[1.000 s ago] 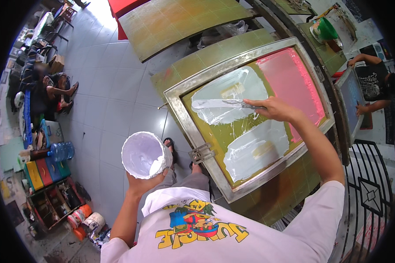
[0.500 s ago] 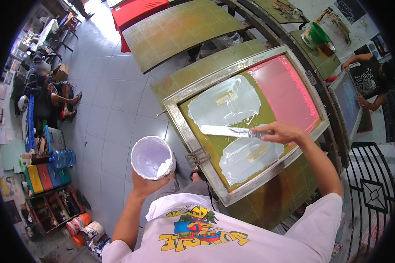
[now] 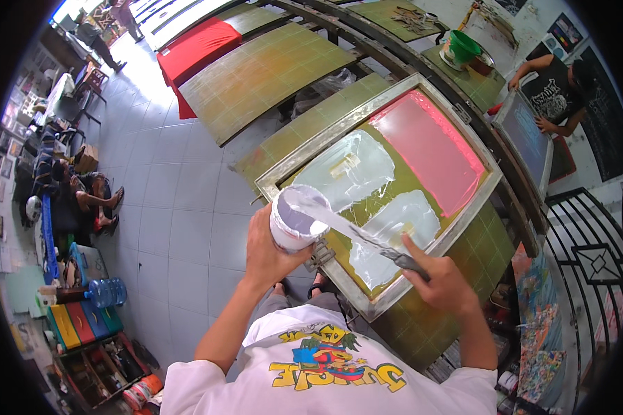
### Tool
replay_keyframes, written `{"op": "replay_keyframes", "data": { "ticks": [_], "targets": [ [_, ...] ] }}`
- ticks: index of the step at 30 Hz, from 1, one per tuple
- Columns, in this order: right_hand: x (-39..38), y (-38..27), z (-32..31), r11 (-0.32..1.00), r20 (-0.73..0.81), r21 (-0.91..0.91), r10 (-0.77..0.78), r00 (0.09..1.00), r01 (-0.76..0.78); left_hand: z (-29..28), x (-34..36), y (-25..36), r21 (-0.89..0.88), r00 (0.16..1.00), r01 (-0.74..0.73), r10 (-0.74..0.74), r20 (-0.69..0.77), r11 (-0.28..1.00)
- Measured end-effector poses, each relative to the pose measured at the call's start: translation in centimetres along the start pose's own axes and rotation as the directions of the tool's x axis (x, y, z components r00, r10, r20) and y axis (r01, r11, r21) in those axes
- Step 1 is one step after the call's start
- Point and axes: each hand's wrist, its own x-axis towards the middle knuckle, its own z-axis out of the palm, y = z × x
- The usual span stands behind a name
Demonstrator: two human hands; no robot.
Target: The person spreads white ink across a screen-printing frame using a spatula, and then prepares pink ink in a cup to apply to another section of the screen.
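My left hand (image 3: 268, 245) is wrapped round a white tub (image 3: 294, 234) of pale ink, tilted so its mouth shows. In my right hand (image 3: 441, 282) is a long spatula (image 3: 367, 238) coated in white, gripped by its dark handle. The blade reaches over the tub's rim, its far end inside the mouth. Below the tools lies a metal-framed printing screen (image 3: 464, 196) on a greenish board. Its olive mesh carries two whitish ink patches (image 3: 349, 166) with small yellowish marks, and a pink block (image 3: 429, 152) fills the far right part. A hinge clamp (image 3: 320, 256) holds the near left side.
More greenish boards (image 3: 270, 72) run away on a dark rail, one under red cloth (image 3: 199, 55). At right a co-worker (image 3: 557, 93) holds another screen (image 3: 526, 135), near a black metal grille (image 3: 595, 270). Seated and standing people, a water bottle (image 3: 107, 292) and crates are at left.
My left hand has raised the tub toward the screen's near left corner. My right hand has drawn back from over the screen, bringing the spatula's blade to the tub's mouth.
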Motion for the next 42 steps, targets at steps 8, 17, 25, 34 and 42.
{"op": "replay_keyframes", "data": {
  "ticks": [8, 17, 25, 34, 42],
  "targets": [
    [-2.1, -5.1, 4.9, 0.824, -0.196, -0.548, -0.29, 0.937, 0.141, -1.0, 1.5, -1.2, -0.067, 0.996, -0.041, 0.036, -0.079, 0.997],
    [-4.3, -6.3, 3.3, 0.773, -0.171, -0.625, -0.27, 0.948, 0.108, -2.3, 2.8, -3.5, -0.103, 1.0, -0.026, 0.027, 0.01, 0.994],
    [-5.9, -6.8, 2.3, 0.788, -0.288, -0.616, -0.239, 0.928, 0.012, -1.8, 3.2, -5.0, -0.408, 0.999, 0.045, -0.044, 0.013, 0.912],
    [-4.4, 3.7, 9.2, 0.901, -0.47, 0.02, 0.39, 0.792, -0.433, -1.6, 3.4, -4.7, -0.465, 0.995, 0.09, -0.104, -0.005, 0.881],
    [-0.8, 8.1, 13.9, 0.765, -0.39, 0.299, 0.643, 0.659, -0.57, -1.6, 2.1, -4.2, -0.471, 0.995, 0.083, -0.103, -0.015, 0.878]
  ]
}}
